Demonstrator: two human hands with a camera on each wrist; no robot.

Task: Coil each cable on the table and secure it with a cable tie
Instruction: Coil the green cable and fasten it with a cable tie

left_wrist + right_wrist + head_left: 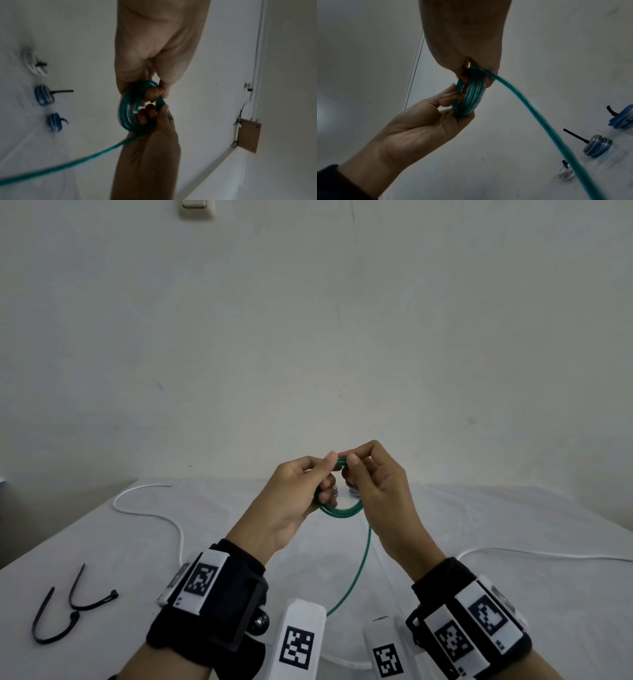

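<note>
A green cable coil [342, 510] of several turns hangs in the air above the white table [513, 525]. My left hand [325, 474] grips its left side, thumb over the top and fingers through the loop. My right hand [351, 470] pinches the top of the coil beside it. The cable's loose tail [356, 573] drops toward the table's near edge. In the left wrist view the green coil [130, 112] sits between the left hand [154, 89] above and the right hand [150, 112] below. The right wrist view shows the coil [469, 92] and tail [539, 121].
Two black cable ties [68, 611] lie at the near left. Loose white cables curve at the left [150, 513] and right [548, 554]. Tied coils lie on the far table: one white [32, 63], two blue [43, 94] [54, 122]. The table's left edge [68, 525] runs diagonally.
</note>
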